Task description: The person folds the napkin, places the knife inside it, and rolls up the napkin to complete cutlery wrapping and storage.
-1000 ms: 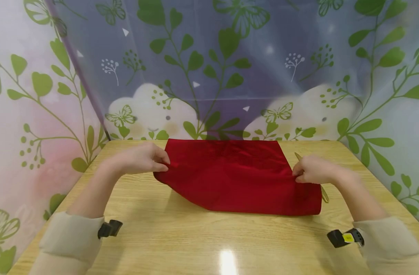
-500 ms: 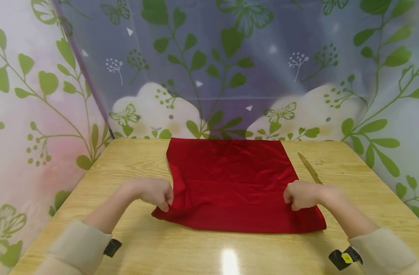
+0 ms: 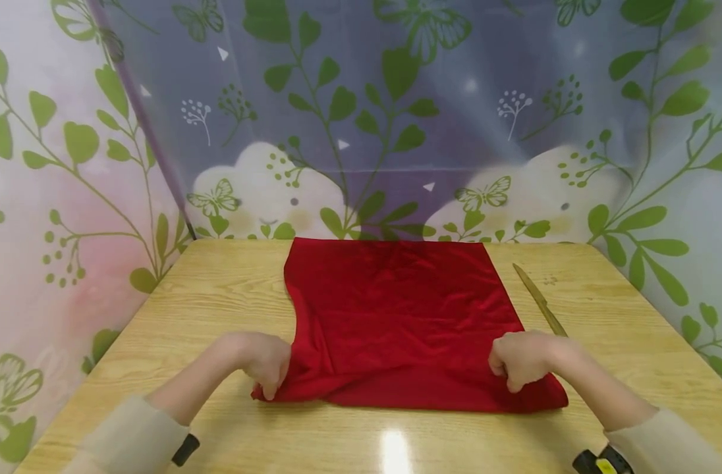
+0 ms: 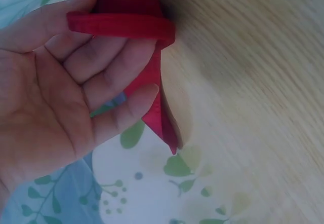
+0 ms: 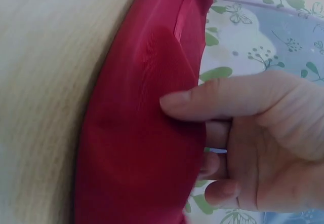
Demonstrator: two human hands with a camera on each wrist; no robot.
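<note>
A red satiny cloth [image 3: 396,296] lies spread over the middle of the table, wrinkled, with its near edge turned up in a fold. At its near left corner my left hand [image 3: 263,362] holds the cloth's edge between thumb and fingers. In the left wrist view, a narrow red strip of the cloth [image 4: 121,25] crosses in front of the fingers of the left hand [image 4: 66,82]. My right hand [image 3: 524,359] pinches the folded near edge on the right. Its thumb presses on the cloth [image 5: 136,133] in the right wrist view, with the other fingers partly hidden behind it.
To the right of the cloth lies a slim, pointed, gold-coloured knife-like thing [image 3: 539,299], its near end hidden by my right wrist. The wooden table [image 3: 230,270] ends at a curtain [image 3: 361,118] printed with leaves and butterflies.
Both hands have come down and nearer to me, drawing the cloth's near edge along. The left hand also shifts slightly left at the end. More of the gold-coloured thing is uncovered.
</note>
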